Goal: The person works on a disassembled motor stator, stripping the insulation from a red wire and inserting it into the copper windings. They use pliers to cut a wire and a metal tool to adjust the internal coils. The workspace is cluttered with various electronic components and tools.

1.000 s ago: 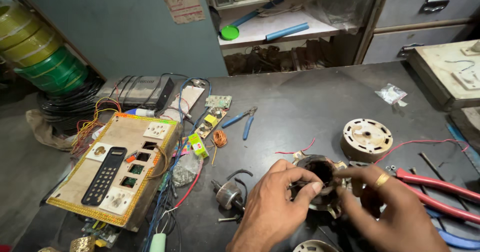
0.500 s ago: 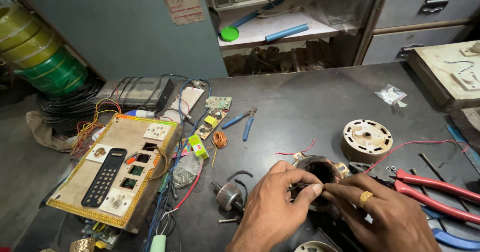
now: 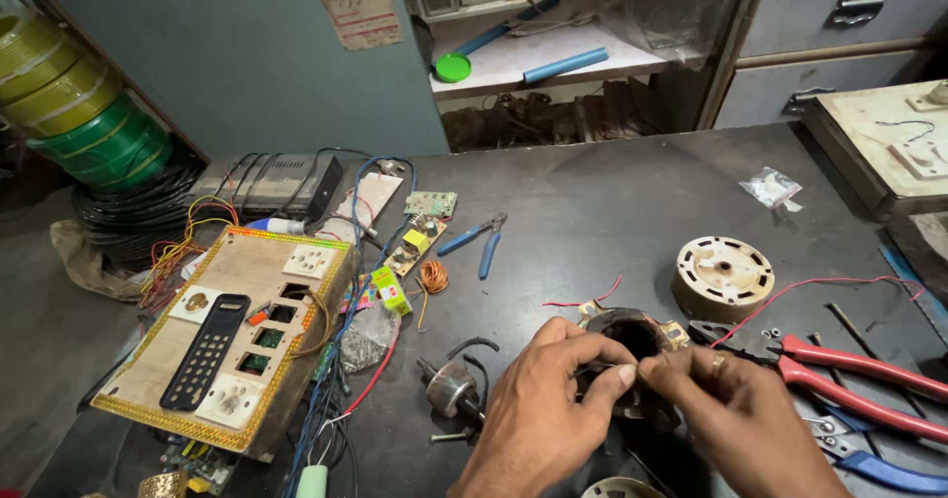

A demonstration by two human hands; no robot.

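My left hand (image 3: 549, 407) and my right hand (image 3: 736, 407) meet over a small round motor stator (image 3: 632, 336) with a dark bore, lying on the dark table (image 3: 592, 192). Both hands pinch at its near rim, fingertips touching; what is between the fingertips is too small to tell. A ring shows on a right-hand finger. A thin red wire (image 3: 810, 291) runs from the stator to the right. A small motor rotor with a shaft (image 3: 450, 389) lies just left of my left hand.
Red-handled pliers (image 3: 849, 375) and a cream round cover (image 3: 723, 277) lie to the right. A wooden switch board (image 3: 232, 335) with wires sits at the left, blue-handled pliers (image 3: 479, 241) and small circuit boards (image 3: 425, 224) behind. Green and yellow wire coils (image 3: 74, 113) stand far left.
My right hand has shifted left and closer to the left hand over the stator rim. The fingertips now meet.
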